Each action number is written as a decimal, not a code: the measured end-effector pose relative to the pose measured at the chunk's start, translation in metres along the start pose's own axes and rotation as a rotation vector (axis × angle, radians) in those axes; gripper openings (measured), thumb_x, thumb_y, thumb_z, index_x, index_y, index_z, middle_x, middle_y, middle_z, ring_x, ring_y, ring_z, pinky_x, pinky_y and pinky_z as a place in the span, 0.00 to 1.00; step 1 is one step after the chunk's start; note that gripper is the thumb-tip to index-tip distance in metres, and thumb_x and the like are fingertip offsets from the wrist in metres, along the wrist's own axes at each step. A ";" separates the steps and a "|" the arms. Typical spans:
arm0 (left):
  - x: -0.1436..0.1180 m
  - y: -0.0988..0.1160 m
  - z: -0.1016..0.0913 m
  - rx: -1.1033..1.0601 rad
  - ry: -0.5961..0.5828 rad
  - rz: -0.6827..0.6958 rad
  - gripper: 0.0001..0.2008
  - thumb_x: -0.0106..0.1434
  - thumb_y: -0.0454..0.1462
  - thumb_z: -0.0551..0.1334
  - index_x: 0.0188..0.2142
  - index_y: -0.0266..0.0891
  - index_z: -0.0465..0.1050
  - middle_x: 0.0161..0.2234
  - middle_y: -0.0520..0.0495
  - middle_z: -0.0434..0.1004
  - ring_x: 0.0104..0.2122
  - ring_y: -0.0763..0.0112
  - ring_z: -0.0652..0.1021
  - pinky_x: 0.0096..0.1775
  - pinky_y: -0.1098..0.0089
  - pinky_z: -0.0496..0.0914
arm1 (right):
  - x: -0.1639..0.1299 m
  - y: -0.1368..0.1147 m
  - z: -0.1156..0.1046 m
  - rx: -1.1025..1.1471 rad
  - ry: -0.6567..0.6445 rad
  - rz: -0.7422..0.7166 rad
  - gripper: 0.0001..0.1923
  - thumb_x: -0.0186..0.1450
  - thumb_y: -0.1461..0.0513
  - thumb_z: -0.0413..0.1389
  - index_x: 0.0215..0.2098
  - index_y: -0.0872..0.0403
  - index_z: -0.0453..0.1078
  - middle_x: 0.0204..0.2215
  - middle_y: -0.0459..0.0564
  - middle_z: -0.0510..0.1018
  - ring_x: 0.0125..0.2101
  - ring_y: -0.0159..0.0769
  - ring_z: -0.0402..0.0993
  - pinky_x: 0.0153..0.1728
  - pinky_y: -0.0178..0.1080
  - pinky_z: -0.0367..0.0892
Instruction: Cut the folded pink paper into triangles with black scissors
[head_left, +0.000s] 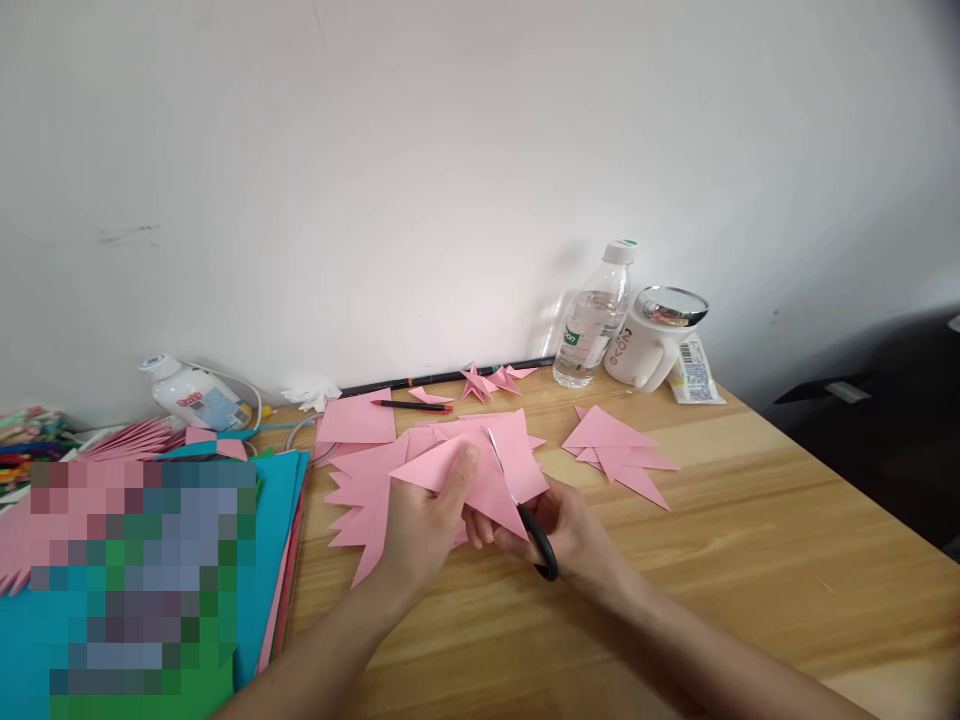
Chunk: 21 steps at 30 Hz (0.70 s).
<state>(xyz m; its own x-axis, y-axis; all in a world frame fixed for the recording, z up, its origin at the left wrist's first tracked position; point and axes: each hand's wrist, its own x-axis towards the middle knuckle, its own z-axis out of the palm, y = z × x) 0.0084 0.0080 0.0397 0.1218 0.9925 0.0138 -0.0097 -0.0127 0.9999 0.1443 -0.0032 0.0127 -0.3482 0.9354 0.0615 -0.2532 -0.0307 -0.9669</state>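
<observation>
My left hand (431, 520) pinches a folded piece of pink paper (491, 490), thumb on top and fingers beneath. Black-handled scissors (541, 545) are gripped in my right hand (574, 530), and one silver blade lies across the pink paper, pointing away from me. The lower blade is hidden under the sheet. Beneath and left of my hands, pink paper pieces with pointed edges (360, 500) lie spread on the table. To the right sits a small stack of pink paper triangles (615, 445).
Folded pink paper stars (480, 383) and a black and red pen (412, 406) lie toward the wall. A water bottle (592, 325) and a white mug (645, 345) stand at the back right. Coloured paper sheets (281, 540) and a white bottle (195, 395) are on the left.
</observation>
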 end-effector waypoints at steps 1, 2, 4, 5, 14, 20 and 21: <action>0.000 0.000 0.000 0.031 0.011 0.001 0.20 0.60 0.43 0.54 0.16 0.35 0.65 0.10 0.50 0.66 0.11 0.76 0.67 0.16 0.75 0.63 | 0.000 0.000 -0.001 0.001 0.033 0.004 0.16 0.45 0.58 0.65 0.25 0.56 0.66 0.26 0.48 0.74 0.26 0.33 0.69 0.28 0.34 0.65; 0.000 0.000 0.001 0.059 0.024 -0.001 0.21 0.60 0.43 0.54 0.14 0.36 0.64 0.09 0.51 0.65 0.11 0.76 0.67 0.16 0.75 0.62 | 0.000 0.001 -0.001 0.002 0.062 0.012 0.16 0.45 0.59 0.66 0.26 0.56 0.66 0.26 0.48 0.75 0.26 0.34 0.70 0.27 0.33 0.65; 0.000 -0.001 0.001 0.091 0.038 -0.017 0.22 0.59 0.44 0.54 0.13 0.36 0.62 0.08 0.51 0.64 0.10 0.77 0.66 0.15 0.75 0.61 | 0.000 0.001 -0.002 0.001 0.095 0.034 0.16 0.44 0.60 0.66 0.28 0.57 0.66 0.27 0.48 0.76 0.27 0.35 0.71 0.27 0.33 0.66; -0.001 -0.001 0.001 0.099 0.038 -0.025 0.22 0.59 0.44 0.54 0.12 0.36 0.62 0.08 0.51 0.63 0.10 0.77 0.66 0.15 0.75 0.61 | 0.000 0.002 -0.003 -0.004 0.096 0.044 0.16 0.45 0.61 0.66 0.28 0.57 0.66 0.27 0.48 0.76 0.28 0.36 0.71 0.27 0.33 0.66; -0.004 -0.002 0.004 0.116 0.071 -0.055 0.22 0.58 0.44 0.55 0.12 0.36 0.62 0.07 0.51 0.63 0.09 0.77 0.66 0.13 0.76 0.59 | -0.002 0.001 -0.002 -0.033 0.036 0.008 0.13 0.50 0.61 0.63 0.32 0.57 0.69 0.28 0.49 0.78 0.31 0.38 0.73 0.30 0.34 0.67; -0.004 -0.002 0.006 0.115 0.143 -0.109 0.21 0.56 0.45 0.57 0.12 0.36 0.60 0.09 0.54 0.61 0.07 0.81 0.61 0.10 0.78 0.54 | -0.001 0.002 -0.001 -0.032 0.076 0.024 0.16 0.47 0.60 0.65 0.32 0.58 0.68 0.29 0.49 0.78 0.31 0.39 0.73 0.29 0.34 0.68; -0.005 -0.002 0.006 0.119 0.138 -0.106 0.21 0.56 0.45 0.57 0.12 0.36 0.60 0.09 0.55 0.61 0.07 0.82 0.61 0.10 0.79 0.54 | -0.001 0.002 -0.001 -0.028 0.078 0.025 0.16 0.47 0.60 0.65 0.32 0.58 0.68 0.29 0.49 0.78 0.31 0.39 0.73 0.30 0.34 0.68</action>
<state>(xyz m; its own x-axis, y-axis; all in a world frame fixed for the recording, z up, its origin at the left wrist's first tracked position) 0.0134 0.0028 0.0381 -0.0207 0.9962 -0.0847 0.1138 0.0865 0.9897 0.1454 -0.0037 0.0103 -0.2825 0.9591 0.0184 -0.2192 -0.0459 -0.9746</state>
